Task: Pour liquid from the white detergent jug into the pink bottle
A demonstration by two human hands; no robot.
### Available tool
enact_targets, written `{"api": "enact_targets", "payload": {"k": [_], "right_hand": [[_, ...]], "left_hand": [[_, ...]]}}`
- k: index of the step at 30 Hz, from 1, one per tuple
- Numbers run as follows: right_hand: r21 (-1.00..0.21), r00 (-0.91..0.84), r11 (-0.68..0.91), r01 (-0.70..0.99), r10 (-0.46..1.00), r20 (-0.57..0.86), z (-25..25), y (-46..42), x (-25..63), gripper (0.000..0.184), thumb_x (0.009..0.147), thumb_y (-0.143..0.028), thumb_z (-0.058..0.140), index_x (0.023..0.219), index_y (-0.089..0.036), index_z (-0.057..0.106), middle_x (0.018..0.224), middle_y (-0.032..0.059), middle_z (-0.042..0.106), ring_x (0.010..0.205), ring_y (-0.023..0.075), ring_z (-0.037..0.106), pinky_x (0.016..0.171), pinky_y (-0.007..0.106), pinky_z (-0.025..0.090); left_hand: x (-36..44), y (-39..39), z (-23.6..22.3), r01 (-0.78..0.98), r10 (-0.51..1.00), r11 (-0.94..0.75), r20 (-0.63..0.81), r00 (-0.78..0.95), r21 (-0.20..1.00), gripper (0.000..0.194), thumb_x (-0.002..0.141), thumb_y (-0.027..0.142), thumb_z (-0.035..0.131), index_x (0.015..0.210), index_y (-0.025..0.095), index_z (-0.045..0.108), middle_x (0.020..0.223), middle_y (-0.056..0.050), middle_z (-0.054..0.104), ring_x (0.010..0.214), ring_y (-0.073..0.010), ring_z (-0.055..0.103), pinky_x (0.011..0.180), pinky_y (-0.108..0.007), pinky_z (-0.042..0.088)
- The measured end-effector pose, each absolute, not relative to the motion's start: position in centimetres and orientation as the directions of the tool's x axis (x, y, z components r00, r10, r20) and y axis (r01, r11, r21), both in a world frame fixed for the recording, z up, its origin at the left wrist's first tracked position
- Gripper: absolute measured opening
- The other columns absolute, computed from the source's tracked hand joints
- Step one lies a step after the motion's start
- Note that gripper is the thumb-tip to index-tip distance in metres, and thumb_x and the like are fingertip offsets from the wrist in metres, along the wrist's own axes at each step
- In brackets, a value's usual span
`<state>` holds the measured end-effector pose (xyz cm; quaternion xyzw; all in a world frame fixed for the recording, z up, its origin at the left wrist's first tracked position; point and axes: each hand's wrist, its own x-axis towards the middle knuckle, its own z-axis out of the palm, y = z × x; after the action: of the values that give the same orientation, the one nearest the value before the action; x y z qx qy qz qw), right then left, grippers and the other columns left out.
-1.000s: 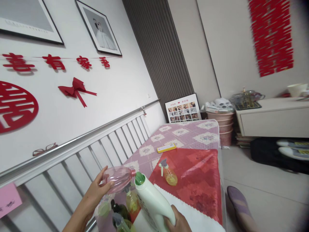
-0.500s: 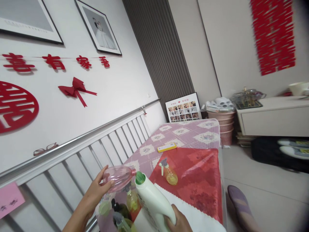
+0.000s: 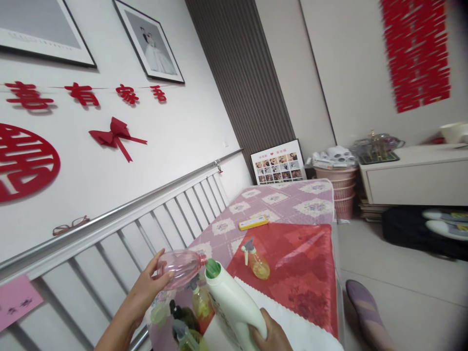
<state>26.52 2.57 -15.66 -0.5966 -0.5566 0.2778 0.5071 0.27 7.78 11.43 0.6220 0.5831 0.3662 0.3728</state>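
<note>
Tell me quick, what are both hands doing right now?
Left hand: closed around an empty pink bottle, held on its side.
Right hand: gripping a white jug, tilted with its open mouth near the bottle's neck.

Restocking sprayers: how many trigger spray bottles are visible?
2: a yellow spray bottle on the red cloth, and a grey-triggered spray bottle at the bottom edge, beside the white jug. Others may be hidden there.

red paper double-happiness sign (image 3: pixel 417 53) on wall, garland characters (image 3: pixel 82 93) unreadable

Two framed pictures (image 3: pixel 148 46), one yellow spray bottle (image 3: pixel 257 261), one pink bottle (image 3: pixel 181 265)
</note>
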Motion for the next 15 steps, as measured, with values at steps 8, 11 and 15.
{"api": "enact_targets", "payload": {"k": [8, 11, 15], "right_hand": [[-0.917, 0.231, 0.122, 0.38, 0.948, 0.221, -15.32, 2.34, 26.55, 0.019, 0.083, -0.041, 0.042, 0.079, -0.025, 0.053, 0.078, 0.0046, 0.073, 0.077, 0.0231, 0.071, 0.071, 0.031, 0.052], [-0.917, 0.227, 0.124, 0.38, 0.948, 0.222, -15.31, 2.3, 26.54, 0.02, 0.083, -0.041, 0.042, 0.08, -0.025, 0.053, 0.08, 0.0059, 0.073, 0.078, 0.0239, 0.071, 0.073, 0.032, 0.052], [-0.915, 0.231, 0.126, 0.382, 0.946, 0.227, -15.34, 2.49, 26.52, 0.02, 0.083, -0.042, 0.042, 0.079, -0.025, 0.052, 0.08, 0.0066, 0.073, 0.079, 0.0249, 0.071, 0.072, 0.033, 0.052]], "left_hand": [[0.39, 7.92, 11.61, 0.468, 0.998, -0.048, 0.022, 0.06, 0.882, 0.102, 0.069, 0.057, 0.073, 0.152, 0.027, 0.022, 0.151, -0.019, 0.042, 0.132, -0.0324, 0.052, 0.111, -0.047, 0.04], [0.54, 7.8, 11.84, 0.489, 0.998, -0.039, 0.013, 0.056, 0.872, 0.101, 0.07, 0.057, 0.072, 0.152, 0.028, 0.022, 0.152, -0.018, 0.041, 0.131, -0.0318, 0.052, 0.109, -0.045, 0.042], [0.66, 7.65, 12.08, 0.495, 0.998, -0.037, 0.01, 0.057, 0.868, 0.1, 0.071, 0.057, 0.072, 0.152, 0.028, 0.021, 0.151, -0.018, 0.042, 0.131, -0.0309, 0.052, 0.107, -0.044, 0.044]]}}
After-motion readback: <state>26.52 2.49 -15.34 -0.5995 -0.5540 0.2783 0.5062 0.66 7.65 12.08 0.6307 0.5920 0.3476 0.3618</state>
